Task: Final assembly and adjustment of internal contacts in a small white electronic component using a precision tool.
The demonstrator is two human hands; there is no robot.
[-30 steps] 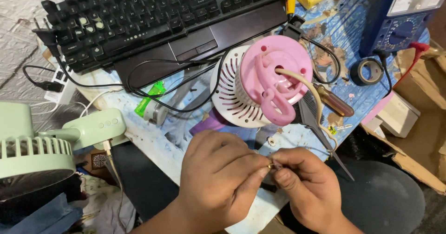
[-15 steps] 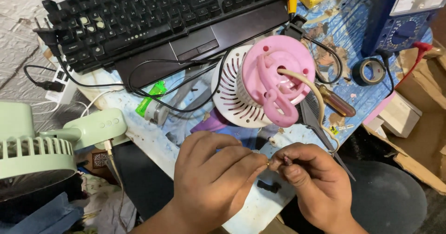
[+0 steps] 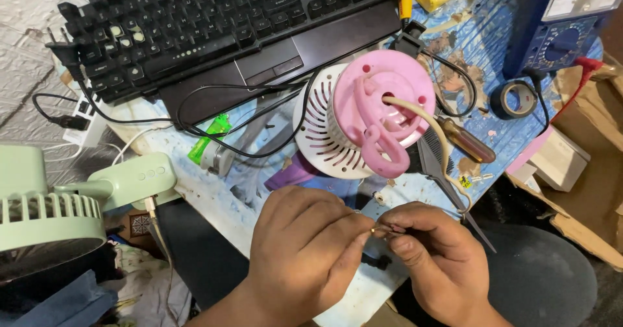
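Both hands meet at the near edge of the tabletop (image 3: 214, 190), fingertips pinched together over something very small. The left hand (image 3: 305, 249) is closed down to a pinch of thumb and forefinger, and the right hand (image 3: 428, 259) is curled the same way; between them shows a thin, bare wire end (image 3: 379, 230), too fine to tell whether one strand or two are held. It looks like the work on that wire end is under way and not finished, since both hands are on it and nothing is joined to anything that can be seen.

A cream cable (image 3: 431, 129) runs from the hands up to the pink fan base (image 3: 383, 109), which lies face down on its white slatted grille (image 3: 318, 132) in the middle of the tabletop, just beyond the hands. The pink shell is round, with small holes and a looped hook moulded on its back; it seems closed up, with only the cable coming out.

Around it lie a black keyboard (image 3: 195, 22), a roll of black tape (image 3: 513, 98), a blue meter (image 3: 558, 22), a brown-handled tool (image 3: 467, 142) and a pale green fan (image 3: 58, 203) at the left.
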